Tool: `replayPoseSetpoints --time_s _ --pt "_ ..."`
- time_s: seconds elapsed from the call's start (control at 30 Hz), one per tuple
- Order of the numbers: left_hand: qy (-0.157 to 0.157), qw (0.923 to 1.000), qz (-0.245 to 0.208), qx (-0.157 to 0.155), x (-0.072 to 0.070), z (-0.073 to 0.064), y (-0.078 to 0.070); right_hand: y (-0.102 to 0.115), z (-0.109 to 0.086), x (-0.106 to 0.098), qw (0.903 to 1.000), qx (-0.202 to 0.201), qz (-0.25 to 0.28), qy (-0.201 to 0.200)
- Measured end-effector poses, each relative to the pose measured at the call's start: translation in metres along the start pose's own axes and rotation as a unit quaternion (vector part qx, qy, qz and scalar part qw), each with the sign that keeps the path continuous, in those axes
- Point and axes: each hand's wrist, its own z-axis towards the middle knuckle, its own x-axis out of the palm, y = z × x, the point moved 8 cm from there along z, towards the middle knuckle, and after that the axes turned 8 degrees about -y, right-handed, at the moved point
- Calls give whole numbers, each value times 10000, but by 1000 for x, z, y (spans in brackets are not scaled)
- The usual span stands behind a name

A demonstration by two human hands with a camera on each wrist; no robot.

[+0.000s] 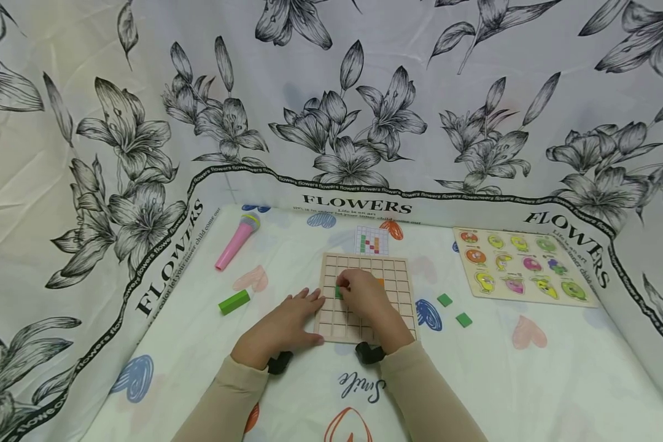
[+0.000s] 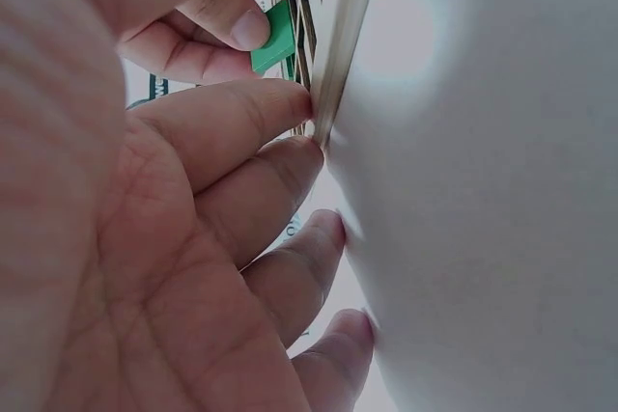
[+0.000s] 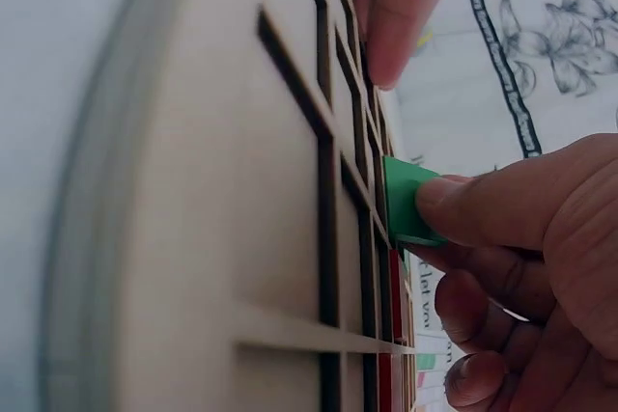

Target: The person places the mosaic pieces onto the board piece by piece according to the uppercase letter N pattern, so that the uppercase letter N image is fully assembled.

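A wooden grid board (image 1: 331, 331) lies on the white cloth. Over its left-centre squares my right hand (image 1: 364, 298) pinches a green square tile (image 3: 406, 202) between thumb and fingers. The tile stands tilted on edge at the board's surface; whether it sits in a square I cannot tell. Red tiles (image 3: 386, 383) sit in the grid below it in the right wrist view. An orange tile (image 1: 380, 283) shows on the board beside my right hand. My left hand (image 1: 290, 322) rests at the board's left edge, fingers extended, fingertips touching its side.
Behind the board lies a printed grid card (image 1: 371, 241) with coloured squares. Loose green tiles (image 1: 444, 300) lie to the right. Farther right is a fruit puzzle board (image 1: 530, 267). A pink toy microphone (image 1: 236, 245) and a green block (image 1: 234, 302) lie left. Flowered curtain surrounds the area.
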Motion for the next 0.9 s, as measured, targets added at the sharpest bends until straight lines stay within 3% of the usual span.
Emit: replayPoseSetpoints --time_s 0.33,0.53,0.73,0.9 --pt "36 10000 66 -16 0 0 0 2 -1 2 9993 -162 -312 -85" --pt "46 10000 65 5 0 0 -1 1 -2 -4 9993 -206 -243 -175" --pt "51 9999 30 -81 1 1 -2 -20 -4 -44 9985 62 -3 -553" --pt "54 9999 9 -116 1 1 -2 -63 -18 -87 9949 558 -9 -838"
